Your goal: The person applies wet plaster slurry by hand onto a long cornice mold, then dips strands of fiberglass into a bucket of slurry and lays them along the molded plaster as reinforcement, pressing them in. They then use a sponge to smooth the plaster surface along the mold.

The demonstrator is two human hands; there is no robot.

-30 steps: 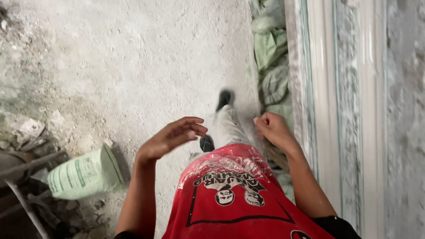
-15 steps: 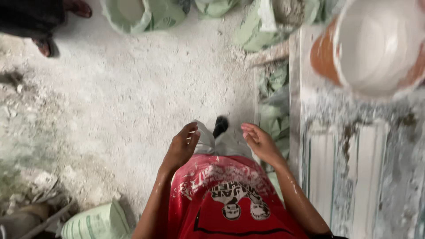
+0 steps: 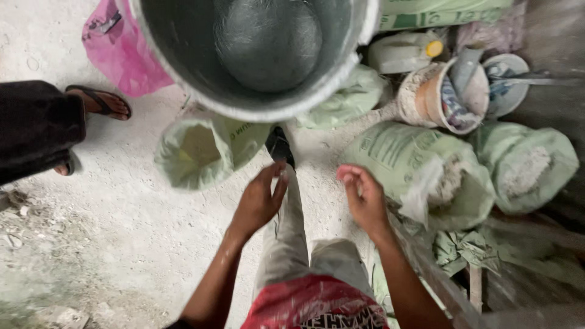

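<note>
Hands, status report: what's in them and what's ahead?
Left hand open, empty. Right hand open, empty. Grey bucket just ahead, open green sack beneath it.

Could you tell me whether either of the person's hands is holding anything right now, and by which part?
Nothing is held. The left hand and right hand are both open and empty, raised below the large grey bucket, touching neither it nor the green sacks.

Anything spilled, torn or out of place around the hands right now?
Yes. The green sack right of the right hand gapes open, with white powder showing at its mouth. White dust coats the floor. Both hands are empty; the left hand hovers below an open sack.
</note>
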